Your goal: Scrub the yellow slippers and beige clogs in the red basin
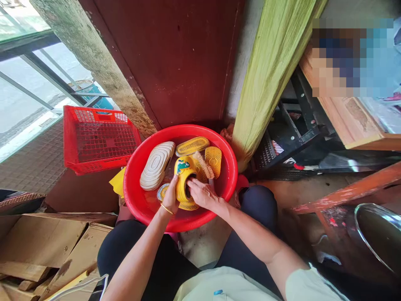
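Note:
A yellow clog (182,167) with a green cartoon figure on its toe is held above the red basin (130,196). My left hand (171,196), with a gold bangle at the wrist, is closed around the clog's left side. On the other side, my right hand (204,194) reaches into the shoe's opening and grips it there; its fingertips are hidden inside. Around it in the basin's water lie a pair of white soles (157,165), a yellow ridged sole (192,146), another yellow sole (214,161) and a tan bristled brush (206,166).
A red plastic crate (102,138) stands left of the basin, with cardboard boxes (53,238) nearer. Behind rises a dark red door (175,58) beside a yellow-green curtain (269,75). At right are a wooden tabletop (347,117) and a metal-rimmed pot (360,221).

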### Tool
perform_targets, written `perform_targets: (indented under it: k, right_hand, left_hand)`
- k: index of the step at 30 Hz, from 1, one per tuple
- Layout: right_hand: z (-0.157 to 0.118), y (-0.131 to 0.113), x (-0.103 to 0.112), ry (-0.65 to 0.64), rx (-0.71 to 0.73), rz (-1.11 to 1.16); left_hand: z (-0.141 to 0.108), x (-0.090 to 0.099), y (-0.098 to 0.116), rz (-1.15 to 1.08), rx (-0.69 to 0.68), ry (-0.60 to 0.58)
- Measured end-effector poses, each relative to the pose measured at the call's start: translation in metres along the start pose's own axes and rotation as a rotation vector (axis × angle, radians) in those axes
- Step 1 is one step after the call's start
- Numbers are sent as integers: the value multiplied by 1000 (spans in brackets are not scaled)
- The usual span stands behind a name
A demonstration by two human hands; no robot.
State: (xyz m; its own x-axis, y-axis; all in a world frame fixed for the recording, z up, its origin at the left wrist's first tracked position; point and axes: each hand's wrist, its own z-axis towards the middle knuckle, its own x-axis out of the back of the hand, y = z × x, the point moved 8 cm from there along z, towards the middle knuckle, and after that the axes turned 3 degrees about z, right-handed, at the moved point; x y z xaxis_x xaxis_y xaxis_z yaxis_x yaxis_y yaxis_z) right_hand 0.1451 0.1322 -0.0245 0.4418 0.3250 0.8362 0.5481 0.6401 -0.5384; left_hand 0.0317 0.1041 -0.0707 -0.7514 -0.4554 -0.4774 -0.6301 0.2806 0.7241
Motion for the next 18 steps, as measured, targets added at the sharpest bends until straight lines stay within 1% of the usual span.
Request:
perform_targets:
  k: [2, 3, 5, 7, 9, 11, 13, 15, 16, 18]
  right_hand:
    - [-1, 5, 14, 89, -9, 29]
    - [-1, 13, 22, 136, -59, 23]
    - [-1, 40, 36, 179, -240, -48]
    - [-2, 67, 40, 125, -426, -142]
    - [-5, 85, 34, 15, -537, -198]
    - [-6, 92, 23, -75, -566, -202]
    - [-5, 94, 15, -104, -576, -171]
    - [-4, 96, 14, -76, -604, -119]
    - [-2, 98, 17, -41, -622, -87]
    - [0, 102, 28, 69, -648, -14]
  left_hand:
    - [6, 14, 13, -78, 5, 57]
    - [7, 18, 19, -103, 14, 53]
    - [8, 20, 25, -147, 34, 10]
    - [4, 16, 25, -184, 57, -44]
    - [0, 10, 21, -203, 82, -84]
    - [-4, 3, 17, -206, 110, -122]
    - [-7, -2, 16, -206, 122, -161]
    - [-9, -4, 18, -206, 116, -197]
    - [-9, -4, 19, -203, 111, -210]
    - [-7, -2, 20, -180, 96, -206]
